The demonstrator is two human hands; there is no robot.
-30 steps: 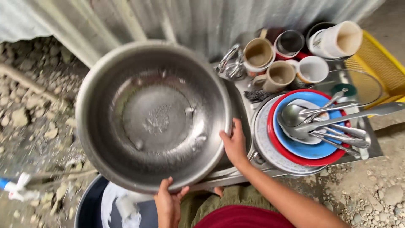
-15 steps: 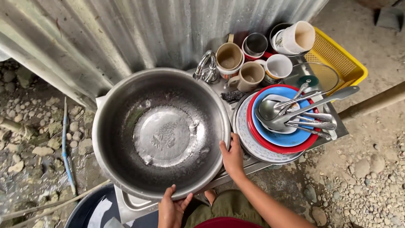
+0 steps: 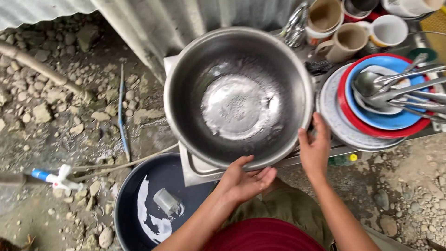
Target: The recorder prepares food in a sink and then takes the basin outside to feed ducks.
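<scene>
A large steel basin (image 3: 190,88) sits in a metal sink (image 3: 193,172), wet inside. My left hand (image 3: 244,180) cups the basin's near rim from below, palm up. My right hand (image 3: 315,148) grips the rim on the right side. To the right of the basin lies a stack of plates (image 3: 332,116), red and blue, with several spoons and a ladle (image 3: 399,88) on top. Behind them stand several mugs (image 3: 346,39) and a tap (image 3: 295,23).
A dark tub (image 3: 132,186) with water and a small clear cup (image 3: 166,202) stands on the ground below the sink. Stony ground (image 3: 55,102) lies to the left, with a hose and a white-blue valve (image 3: 55,179). Corrugated metal wall (image 3: 195,14) rises behind.
The basin has settled lower into the sink and the view has swung left and down. My left hand has turned palm up under the near rim. The tub shows more.
</scene>
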